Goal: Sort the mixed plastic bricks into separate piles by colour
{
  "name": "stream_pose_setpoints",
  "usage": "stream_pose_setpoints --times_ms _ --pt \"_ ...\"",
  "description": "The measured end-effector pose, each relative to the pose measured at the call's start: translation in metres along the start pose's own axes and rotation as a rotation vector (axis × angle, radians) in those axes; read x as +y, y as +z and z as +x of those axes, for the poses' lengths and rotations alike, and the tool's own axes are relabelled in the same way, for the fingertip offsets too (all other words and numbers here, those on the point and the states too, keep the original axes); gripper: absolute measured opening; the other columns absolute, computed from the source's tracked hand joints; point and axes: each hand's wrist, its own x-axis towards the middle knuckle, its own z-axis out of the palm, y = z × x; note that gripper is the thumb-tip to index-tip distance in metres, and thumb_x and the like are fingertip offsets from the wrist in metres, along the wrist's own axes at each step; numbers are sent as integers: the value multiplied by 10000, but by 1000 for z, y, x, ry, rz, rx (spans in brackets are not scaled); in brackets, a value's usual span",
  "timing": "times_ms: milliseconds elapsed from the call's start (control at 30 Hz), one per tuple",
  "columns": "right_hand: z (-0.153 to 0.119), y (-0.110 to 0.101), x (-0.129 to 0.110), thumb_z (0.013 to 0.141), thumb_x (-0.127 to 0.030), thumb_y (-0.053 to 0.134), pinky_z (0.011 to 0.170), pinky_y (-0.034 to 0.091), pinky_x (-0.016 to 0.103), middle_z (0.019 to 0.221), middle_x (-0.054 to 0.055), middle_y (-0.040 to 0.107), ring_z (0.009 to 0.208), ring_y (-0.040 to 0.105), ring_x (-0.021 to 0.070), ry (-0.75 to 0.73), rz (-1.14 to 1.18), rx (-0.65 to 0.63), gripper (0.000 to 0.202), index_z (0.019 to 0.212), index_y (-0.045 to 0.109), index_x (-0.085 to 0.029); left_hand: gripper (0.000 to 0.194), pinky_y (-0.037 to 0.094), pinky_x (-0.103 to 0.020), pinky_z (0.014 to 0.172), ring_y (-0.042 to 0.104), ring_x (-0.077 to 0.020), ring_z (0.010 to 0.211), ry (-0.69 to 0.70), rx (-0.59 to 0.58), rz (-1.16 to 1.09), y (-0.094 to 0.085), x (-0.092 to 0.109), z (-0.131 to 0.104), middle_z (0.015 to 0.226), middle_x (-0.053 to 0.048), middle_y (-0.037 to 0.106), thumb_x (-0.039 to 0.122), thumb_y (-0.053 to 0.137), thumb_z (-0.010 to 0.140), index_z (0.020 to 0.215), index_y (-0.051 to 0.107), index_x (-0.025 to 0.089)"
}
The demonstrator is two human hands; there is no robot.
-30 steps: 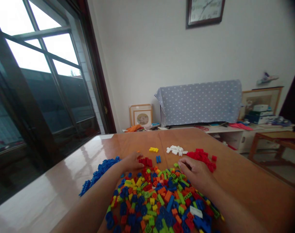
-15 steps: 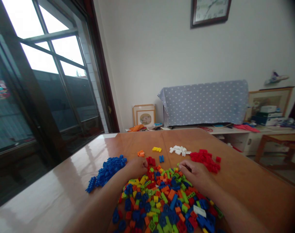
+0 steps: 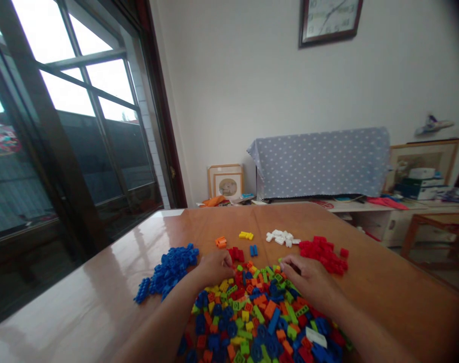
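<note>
A wide mixed pile of plastic building bricks (image 3: 252, 312) in green, orange, blue, red and yellow lies between my forearms. My left hand (image 3: 215, 267) is at the pile's far left edge, beside a small group of dark red bricks (image 3: 236, 254). Its fingers are curled down, and whatever they hold is hidden. At the far right edge, my right hand (image 3: 307, 275) has thumb and fingers bent together. A light green bit shows at its fingertips, but I cannot tell whether it is gripped.
Blue bricks (image 3: 172, 267) are heaped on the left, red bricks (image 3: 322, 254) on the right. White pieces (image 3: 281, 237), yellow bricks (image 3: 246, 235), orange bricks (image 3: 221, 242) and two blue bricks (image 3: 254, 250) sit farther back on the wooden table (image 3: 112, 282).
The view has shifted slightly. My left hand has come a little nearer, toward the pile's edge beside the dark red bricks. My right hand stays almost in place with fingers still bent.
</note>
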Motion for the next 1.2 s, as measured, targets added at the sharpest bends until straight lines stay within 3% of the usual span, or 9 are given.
stream_pose_setpoints --times_ms 133,300,467,733,900,1200 --pt "0 0 -2 942 -420 454 599 366 273 704 -16 666 676 616 175 -8 -12 -1 302 809 639 -222 186 332 -215 501 508 -113 559 2 -39 -284 -12 -4 0 666 26 586 283 643 734 879 596 177" --pt "-1 3 -2 947 -432 450 619 387 276 721 -15 682 686 625 183 2 -19 -17 296 852 648 -233 151 353 -203 550 511 -107 629 58 244 -401 -25 -19 11 691 23 567 265 615 738 840 569 163" --pt "0 5 -2 949 -460 443 645 412 289 745 4 697 703 631 193 12 -14 -28 334 845 657 -227 130 348 -206 564 501 -109 630 59 414 -291 -14 -29 20 682 35 546 175 565 730 858 549 179" --pt "0 4 -1 950 -470 441 636 409 289 744 4 697 708 631 189 32 0 -35 346 851 663 -225 117 360 -217 640 501 -124 716 217 353 -7 -3 -16 17 733 29 548 103 533 734 807 515 192" --pt "-1 1 -2 955 -473 436 643 413 287 757 2 701 713 632 187 36 -6 -45 348 860 664 -230 158 343 -218 638 484 -121 710 319 337 47 0 -17 18 742 25 533 44 520 686 750 494 186" --pt "0 3 -1 954 -476 441 643 420 288 750 0 695 708 629 184 35 -4 -41 342 865 664 -233 165 361 -214 638 520 -119 704 283 364 27 4 -27 21 741 26 583 59 481 736 814 556 185"
